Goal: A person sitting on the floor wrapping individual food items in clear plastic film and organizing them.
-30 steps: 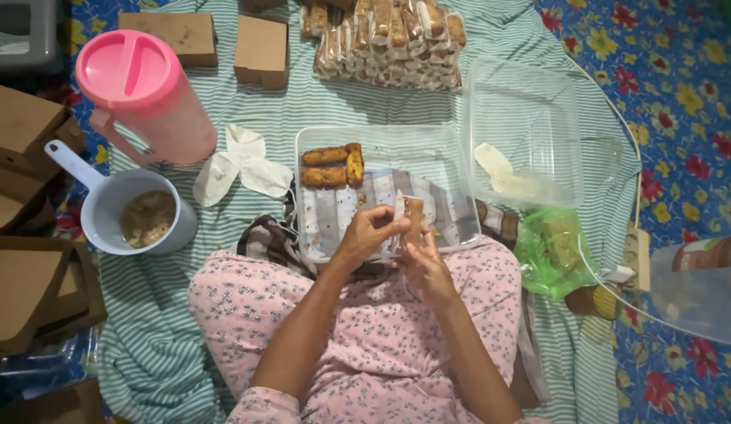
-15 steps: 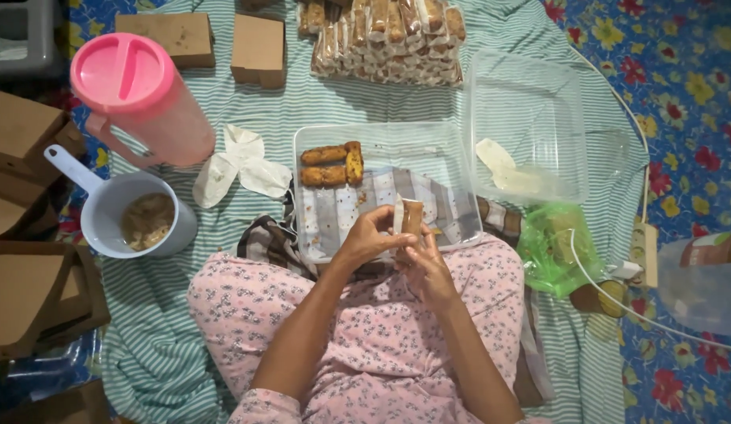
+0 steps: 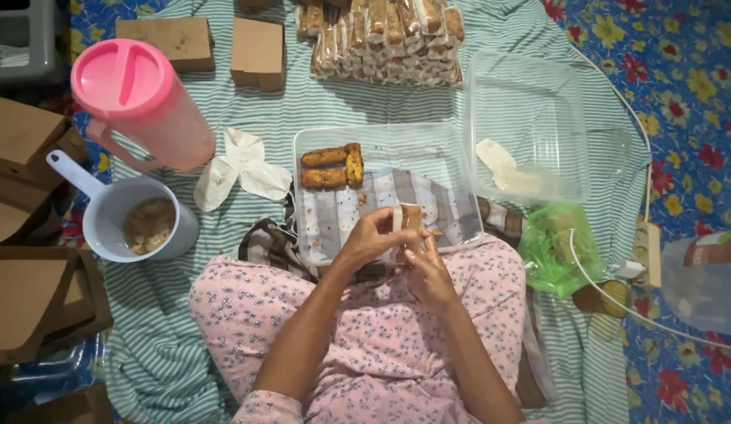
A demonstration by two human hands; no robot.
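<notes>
Both hands meet over the person's lap, at the near edge of a clear plastic tray (image 3: 460,169) that rests on a green-and-white striped cloth (image 3: 240,118). The left hand (image 3: 371,238) and the right hand (image 3: 425,267) together grasp a small brown roll (image 3: 408,217) with a pale wrapper around it, fingers curled on either side; the roll stands roughly upright between the fingertips, just above the tray's near rim. Inside the tray, at its far left corner, lie three fried rolls (image 3: 332,166), two side by side and one set across their ends, on a bare stretch lined with grey-striped fabric. Beyond the tray's far edge sits a stack of wrapped rolls (image 3: 381,39) in clear film. To the right, touching the tray, stands a second clear container (image 3: 530,102) holding pale wrappers (image 3: 507,169), and near it a green plastic bag (image 3: 558,243). To the left lie crumpled white wrappers (image 3: 240,169), a pink-lidded jug (image 3: 138,102) and a pale grey scoop (image 3: 134,224) with brownish filling. Brown cardboard boxes (image 3: 259,51) lie along the cloth's far and left edges.
</notes>
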